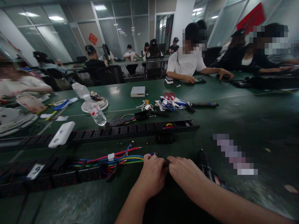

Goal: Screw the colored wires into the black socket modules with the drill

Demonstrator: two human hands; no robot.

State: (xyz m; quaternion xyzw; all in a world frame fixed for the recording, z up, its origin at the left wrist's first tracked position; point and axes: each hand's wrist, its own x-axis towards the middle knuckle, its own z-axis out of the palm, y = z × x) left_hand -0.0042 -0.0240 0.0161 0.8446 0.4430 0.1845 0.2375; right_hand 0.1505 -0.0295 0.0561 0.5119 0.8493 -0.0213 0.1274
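Observation:
My left hand (pixel 153 172) is closed at the end of a bundle of coloured wires (pixel 133 158), which runs into its fingers. A blue wire's tip shows just behind the knuckles. Close beside it, my right hand (pixel 183 171) is closed too, fingertips pinched against a small dark piece (pixel 167 162) between the hands. What the right fingers hold is mostly hidden. The wires come out of a black power strip (pixel 67 177) with several sockets, at the left. A white label (pixel 111 156) wraps one of the red wires.
Behind lies a second long socket strip (pixel 121 130) with a white box (pixel 62 134) on it. A water bottle (pixel 95 110), red-handled scissors (pixel 169 96) and a white case (pixel 137 91) are farther back. A power screwdriver (pixel 206 166) lies right of my hands. Co-workers sit around.

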